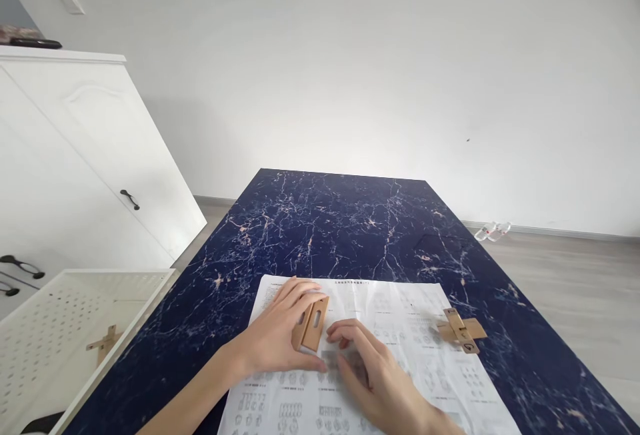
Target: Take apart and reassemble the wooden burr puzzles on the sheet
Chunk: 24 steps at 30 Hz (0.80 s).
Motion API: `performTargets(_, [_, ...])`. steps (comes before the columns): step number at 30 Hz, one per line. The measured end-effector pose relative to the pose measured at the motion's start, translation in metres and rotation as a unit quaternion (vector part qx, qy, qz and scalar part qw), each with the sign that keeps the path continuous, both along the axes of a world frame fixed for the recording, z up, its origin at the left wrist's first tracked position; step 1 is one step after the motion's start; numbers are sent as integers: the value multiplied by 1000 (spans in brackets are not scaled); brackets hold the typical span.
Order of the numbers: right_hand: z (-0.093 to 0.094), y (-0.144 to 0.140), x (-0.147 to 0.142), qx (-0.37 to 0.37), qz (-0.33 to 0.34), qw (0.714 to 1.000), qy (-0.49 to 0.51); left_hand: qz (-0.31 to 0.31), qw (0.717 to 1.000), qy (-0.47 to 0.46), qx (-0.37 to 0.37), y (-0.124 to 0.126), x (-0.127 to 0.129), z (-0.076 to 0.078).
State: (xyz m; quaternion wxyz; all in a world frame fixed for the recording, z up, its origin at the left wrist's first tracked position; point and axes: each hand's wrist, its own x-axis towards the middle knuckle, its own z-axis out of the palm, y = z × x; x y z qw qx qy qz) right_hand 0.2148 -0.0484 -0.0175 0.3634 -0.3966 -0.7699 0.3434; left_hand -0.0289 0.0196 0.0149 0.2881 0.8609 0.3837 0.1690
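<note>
My left hand (280, 335) is closed around light-brown wooden slotted blocks (315, 328), its fingers over their far end and its thumb by their near end. The blocks stand side by side on a creased instruction sheet (390, 328) printed with small diagrams. To their right, my right hand (373, 375) hovers low over or rests on the paper; which of these I cannot tell. Its fingers are loosely bent, the thumb is apart from them, and nothing shows between them. Lettered wooden pieces (461, 332), crossed over each other, lie at the sheet's right edge.
A dark blue marble-patterned table (325, 222) carries the sheet. At its left stands a white perforated basket (45, 328) with a wooden crossed piece (106, 342) inside. Beyond are a white cabinet (90, 135) and a pale wall. White slippers (493, 231) lie on the floor at right.
</note>
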Motion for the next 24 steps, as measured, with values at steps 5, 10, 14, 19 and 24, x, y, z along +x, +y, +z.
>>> performTargets(5, [-3,2,0,-11,-15,1000,9,47,997,29,56,0,4,-4])
performTargets(10, [-3,1,1,-8,-12,1000,5,27,988,66,135,3,0,-9])
performTargets(14, [-1,1,1,-20,-11,1000,-2,-19,985,94,144,5,1,-9])
performTargets(19, [-1,2,2,-22,-8,1000,-7,0,984,91,152,1,4,-10])
performTargets(24, [-3,3,3,-19,-5,1000,1,56,977,86,186,1,-4,-18])
